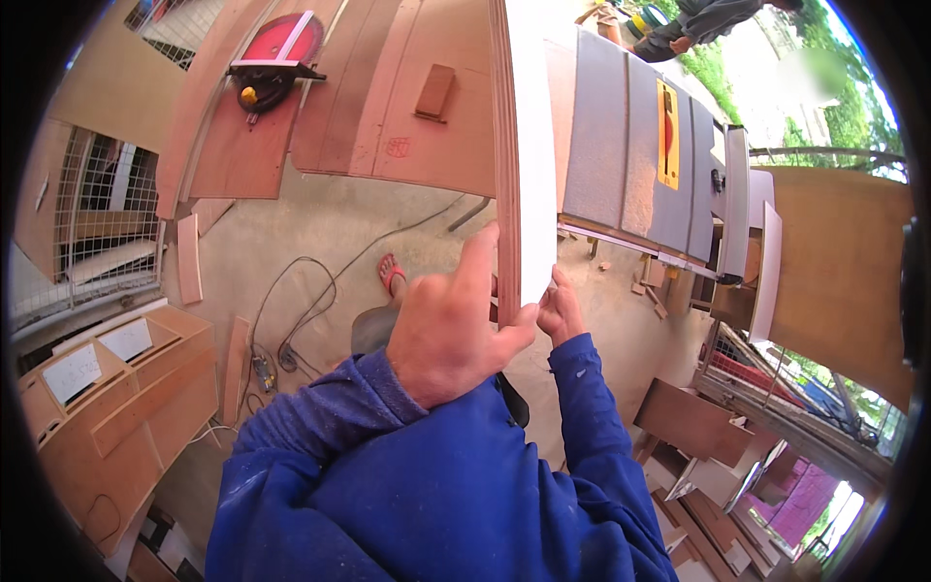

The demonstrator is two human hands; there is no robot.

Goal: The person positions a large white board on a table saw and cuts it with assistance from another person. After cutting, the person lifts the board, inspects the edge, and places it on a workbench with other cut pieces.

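Note:
A long board (536, 155) with a white face and a brown layered edge runs away from me at the middle of the view. My left hand (451, 325) is closed on its near end from the left, index finger stretched along the brown edge and thumb at the lower corner. On the right side of that same end, my right hand (561, 308) grips the board, its fingers partly hidden behind it. To the right of the board is a table saw (611, 145), its yellow insert plate (668, 136) around a red blade.
Left of the board, a wooden worktable (388, 116) bears a small wood block (435, 92) and a red circular saw (276, 63). A cable (325, 281) snakes over the floor. Wooden drawer-like boxes (126, 388) stand at lower left. Another person (693, 24) is at the top right.

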